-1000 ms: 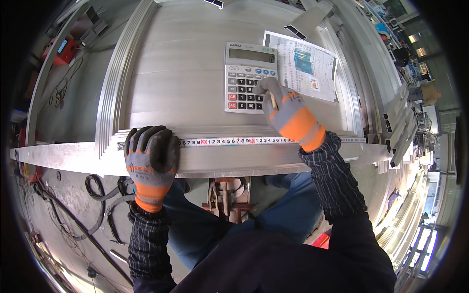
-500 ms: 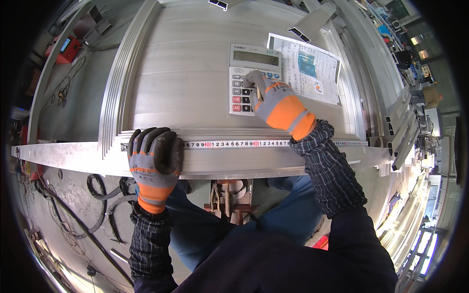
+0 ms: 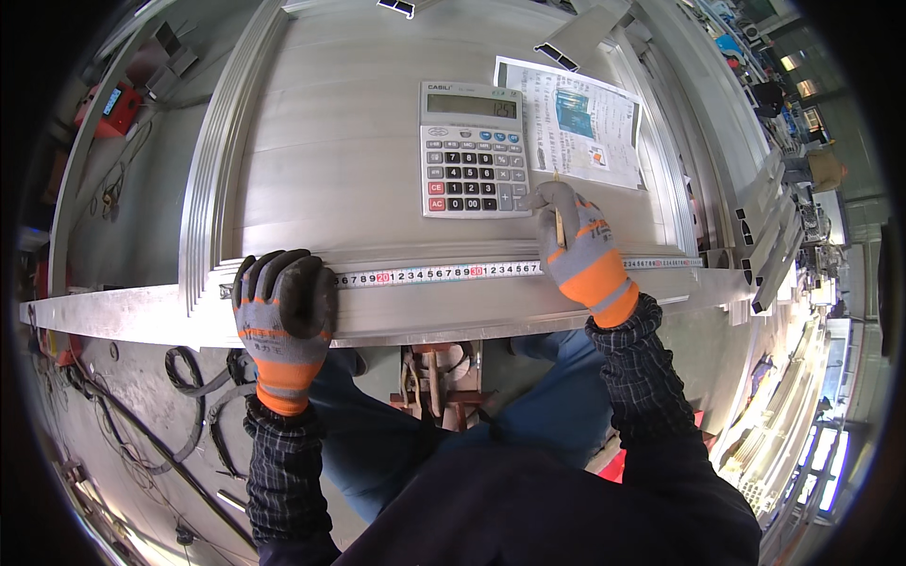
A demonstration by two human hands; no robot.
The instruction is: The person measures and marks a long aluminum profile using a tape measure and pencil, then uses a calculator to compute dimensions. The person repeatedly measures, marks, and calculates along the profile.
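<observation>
My left hand (image 3: 285,311), in a grey and orange work glove, lies closed over the left part of a tape measure (image 3: 434,274). The tape stretches along the near edge of a metal frame (image 3: 209,170); my left palm hides part of it. My right hand (image 3: 583,241), gloved alike, is closed around a thin wood-coloured pencil (image 3: 560,226), its fingers just off the lower right corner of a calculator (image 3: 469,151). The calculator lies flat, its display showing digits. Right of it is a printed sheet (image 3: 609,127) with a blue-green picture.
Metal profile pieces (image 3: 585,40) lie at the far side, and more profiles (image 3: 755,255) stick out at the right. A red box with a display (image 3: 111,108) stands at far left. Black hoses (image 3: 193,396) lie on the floor. Below the bench edge is a red metal piece (image 3: 460,415).
My right hand has moved off the calculator keys, to the right and slightly down, keeping the pencil. The calculator display reads differently. My left hand stays on the tape.
</observation>
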